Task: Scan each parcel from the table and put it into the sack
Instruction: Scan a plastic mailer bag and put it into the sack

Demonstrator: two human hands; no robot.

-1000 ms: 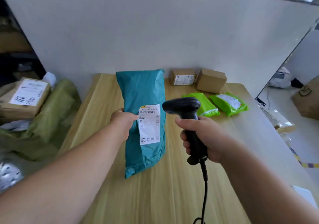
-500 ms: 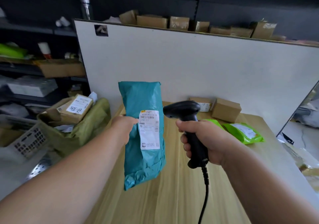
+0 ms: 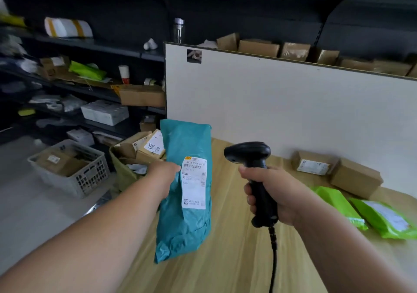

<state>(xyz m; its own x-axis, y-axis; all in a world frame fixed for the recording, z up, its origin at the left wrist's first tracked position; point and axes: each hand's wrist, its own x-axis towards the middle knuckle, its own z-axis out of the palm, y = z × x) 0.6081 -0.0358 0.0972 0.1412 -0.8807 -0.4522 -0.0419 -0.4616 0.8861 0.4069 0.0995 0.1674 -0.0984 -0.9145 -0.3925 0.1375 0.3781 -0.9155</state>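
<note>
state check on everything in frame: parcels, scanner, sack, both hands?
teal parcel: lifted, upright, label facing the camera
left hand: grip on the teal parcel's left edge
scanner: raised, nose toward the label
right hand: grip around the scanner handle
sack: open, boxes inside
two green parcels: lying on the table
two brown boxes: on the table by the white board
</note>
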